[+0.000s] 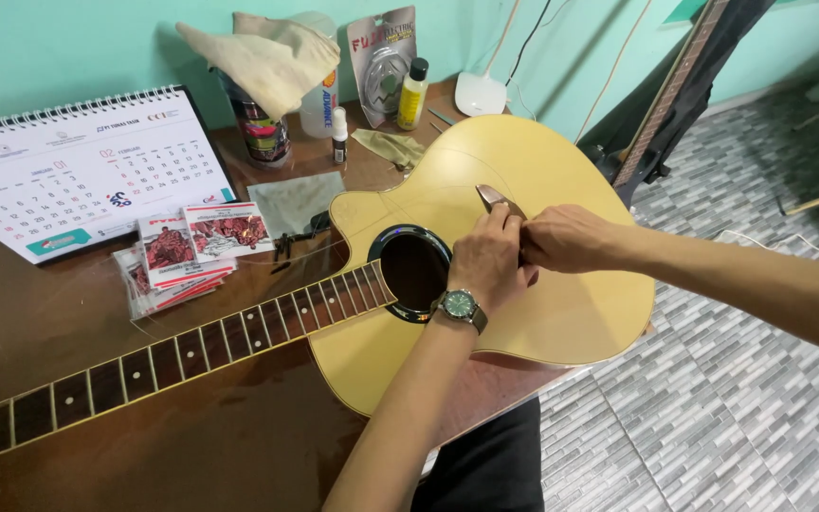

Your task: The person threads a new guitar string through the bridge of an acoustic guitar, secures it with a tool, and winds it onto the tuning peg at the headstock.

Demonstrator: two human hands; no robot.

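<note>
Both the left hand (487, 261) and right hand (561, 237) are pinching at the bridge (497, 197) on the acoustic guitar (561, 313), the soundhole (414, 270) lying just beside their grasp.

There is one view, from a camera worn on the person's head, looking steeply down and forward across a dark brown wooden table (239, 446). It sits close: the pale yellow acoustic guitar body (561, 313) fills the centre, and both forearms enter from the 5 and 3 o'clock edges. The left hand (487, 261) and right hand (566, 237) meet just right of centre. The view faces a turquoise wall (68, 47) running along 11 to 1 o'clock. At 3 to 5 o'clock it looks past the table edge onto a grey patterned tile floor (741, 398). The guitar's dark fretted neck (172, 356) runs off toward 8 o'clock.
</note>
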